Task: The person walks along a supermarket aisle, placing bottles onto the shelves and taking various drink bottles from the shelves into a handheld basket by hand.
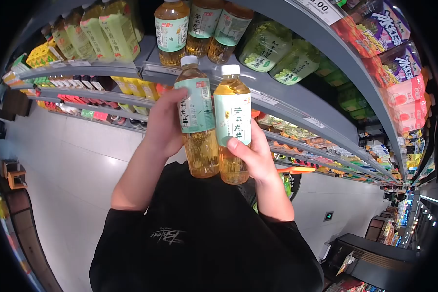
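Note:
My left hand [166, 118] is wrapped round a tea bottle [197, 104] with a white cap, a pale green label and amber liquid. A second tea bottle [236, 117], with a similar label, is gripped by my right hand [259, 155], the thumb across the label's lower edge. Both bottles are held nearly upright, side by side in front of my chest, just before the shelf edge. The left one leans slightly. Parts of my fingers are hidden behind the bottles.
Matching tea bottles [172, 33] stand on the shelf [148, 68] ahead, beside green-labelled bottles [266, 46] and pale green bottles [116, 31]. Lower shelves carry more packaged goods. Pink cartons [406, 103] sit at the upper right. A dark basket with an orange handle [297, 170] is behind my right arm.

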A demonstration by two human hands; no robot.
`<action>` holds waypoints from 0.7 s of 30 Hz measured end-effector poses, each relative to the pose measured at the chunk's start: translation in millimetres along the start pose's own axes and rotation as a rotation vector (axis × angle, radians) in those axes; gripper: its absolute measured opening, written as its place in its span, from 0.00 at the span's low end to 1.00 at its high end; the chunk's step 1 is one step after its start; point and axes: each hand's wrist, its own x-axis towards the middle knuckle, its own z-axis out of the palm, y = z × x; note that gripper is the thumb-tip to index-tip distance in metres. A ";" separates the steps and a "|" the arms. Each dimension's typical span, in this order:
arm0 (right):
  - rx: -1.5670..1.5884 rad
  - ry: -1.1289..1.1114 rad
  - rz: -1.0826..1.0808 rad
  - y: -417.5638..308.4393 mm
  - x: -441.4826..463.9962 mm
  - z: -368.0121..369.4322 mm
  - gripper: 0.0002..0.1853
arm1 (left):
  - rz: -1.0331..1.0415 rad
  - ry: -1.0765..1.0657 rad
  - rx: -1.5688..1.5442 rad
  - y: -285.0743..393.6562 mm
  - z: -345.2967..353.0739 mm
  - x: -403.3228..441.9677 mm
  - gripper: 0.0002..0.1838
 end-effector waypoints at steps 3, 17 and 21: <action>0.107 0.025 0.073 -7.5 -3.3 -0.9 0.33 | -0.048 -0.190 -0.072 4.6 -6.5 -5.1 0.24; 0.182 0.025 -0.007 -20.1 1.7 6.3 0.38 | 0.040 -0.231 -0.146 -35.6 -1.1 -10.0 0.38; 0.132 0.042 -0.024 -21.7 2.5 5.1 0.37 | 0.027 -0.279 -0.154 -38.9 -7.6 -8.2 0.36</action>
